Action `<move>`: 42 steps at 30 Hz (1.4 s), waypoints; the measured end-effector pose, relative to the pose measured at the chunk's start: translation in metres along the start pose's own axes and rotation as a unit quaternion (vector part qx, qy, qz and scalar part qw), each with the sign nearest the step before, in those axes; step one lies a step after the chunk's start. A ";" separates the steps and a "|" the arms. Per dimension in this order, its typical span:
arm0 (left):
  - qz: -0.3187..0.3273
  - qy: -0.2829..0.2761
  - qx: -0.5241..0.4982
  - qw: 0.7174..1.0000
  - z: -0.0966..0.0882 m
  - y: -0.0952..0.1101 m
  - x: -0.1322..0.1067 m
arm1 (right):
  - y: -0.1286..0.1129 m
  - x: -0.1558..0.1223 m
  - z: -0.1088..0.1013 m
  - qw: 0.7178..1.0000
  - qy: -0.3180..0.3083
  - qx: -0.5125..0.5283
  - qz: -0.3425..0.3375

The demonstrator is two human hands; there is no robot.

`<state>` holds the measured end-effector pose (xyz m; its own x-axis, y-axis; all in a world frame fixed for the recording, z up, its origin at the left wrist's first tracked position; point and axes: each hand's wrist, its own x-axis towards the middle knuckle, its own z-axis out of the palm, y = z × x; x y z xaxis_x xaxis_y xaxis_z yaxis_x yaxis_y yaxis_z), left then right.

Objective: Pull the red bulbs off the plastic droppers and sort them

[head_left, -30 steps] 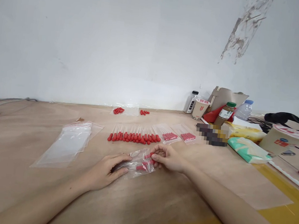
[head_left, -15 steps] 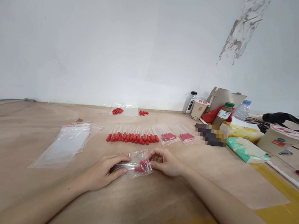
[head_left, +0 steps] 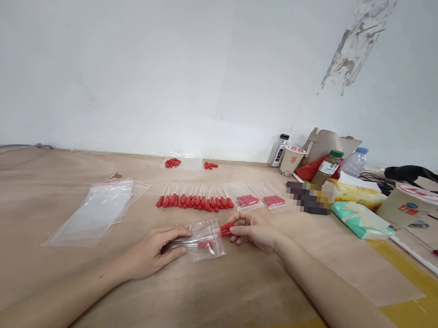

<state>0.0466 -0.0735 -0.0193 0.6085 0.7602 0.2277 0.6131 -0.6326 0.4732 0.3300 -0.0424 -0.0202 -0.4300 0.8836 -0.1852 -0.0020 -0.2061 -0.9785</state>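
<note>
A clear zip bag (head_left: 209, 254) lies low on the table with a red-bulbed dropper (head_left: 205, 244) inside. My left hand (head_left: 163, 244) grips the bag's left end between thumb and fingers. My right hand (head_left: 251, 230), its fingers pinched, holds droppers by their red rubber bulbs (head_left: 226, 230) at the bag's open right mouth. Their clear tubes reach back into the bag; how many there are I cannot tell. Just beyond the hands lies a row of several droppers (head_left: 195, 201), bulbs toward me.
Two filled bags (head_left: 247, 201) (head_left: 273, 200) lie right of the row. Flat bags (head_left: 96, 211) are stacked at left. Loose red bulbs (head_left: 172, 163) lie near the wall. Cups (head_left: 292, 161), bottles (head_left: 326, 169) and a tissue pack (head_left: 361, 221) crowd the right side.
My right hand has moved a little right and up, drawing the red bulbs it holds out past the bag's mouth. The left hand has stayed in place on the bag.
</note>
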 end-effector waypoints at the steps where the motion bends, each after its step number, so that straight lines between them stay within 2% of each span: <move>1: 0.001 0.001 0.000 1.000 0.000 0.000 0.000 | 0.001 0.000 -0.001 1.000 0.005 0.014 0.004; 6: 0.003 -0.001 -0.003 1.000 0.000 -0.001 0.000 | 0.001 0.004 -0.003 0.999 0.010 0.040 0.005; 10: 0.007 -0.002 -0.005 1.000 -0.001 0.000 0.000 | -0.023 -0.005 -0.032 0.999 0.033 0.019 -0.016; 13: 0.008 -0.001 -0.010 1.000 -0.001 -0.001 0.000 | -0.049 -0.014 -0.059 0.993 0.093 -0.004 -0.070; 15: 0.006 -0.002 -0.010 1.000 0.000 -0.002 0.000 | -0.060 -0.013 -0.067 0.979 0.156 -0.018 -0.134; 17: 0.005 -0.002 -0.008 1.000 0.000 -0.002 0.000 | -0.063 -0.004 -0.063 0.948 0.228 -0.054 -0.216; 19: 0.006 0.000 -0.008 1.000 0.000 -0.002 0.000 | -0.058 0.011 -0.049 0.909 0.268 -0.133 -0.291; 21: 0.008 0.002 -0.009 1.000 0.000 -0.001 0.000 | -0.048 0.029 -0.031 0.856 0.282 -0.249 -0.354; 23: 0.010 0.004 -0.010 1.000 0.000 0.000 0.001 | -0.037 0.044 -0.015 0.791 0.274 -0.374 -0.400; 27: 0.018 0.006 -0.014 1.000 0.001 0.000 0.001 | -0.018 0.061 0.002 0.689 0.214 -0.564 -0.401; 29: 0.023 0.008 -0.017 1.000 0.001 0.000 0.001 | -0.013 0.065 0.005 0.658 0.191 -0.619 -0.385; 38: 0.017 0.000 -0.011 1.000 -0.001 0.002 0.001 | -0.008 0.063 0.003 0.623 0.143 -0.668 -0.381; 40: 0.020 0.003 -0.014 1.000 -0.001 0.001 0.001 | -0.011 0.057 0.004 0.633 0.148 -0.650 -0.392; 42: 0.020 0.005 -0.016 1.000 0.000 0.001 0.001 | -0.013 0.048 0.004 0.657 0.178 -0.615 -0.398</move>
<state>0.0475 -0.0731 -0.0187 0.6277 0.7353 0.2556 0.5709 -0.6580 0.4910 0.3056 0.0013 -0.0156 -0.4959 0.5929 0.6344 0.7262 0.6838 -0.0713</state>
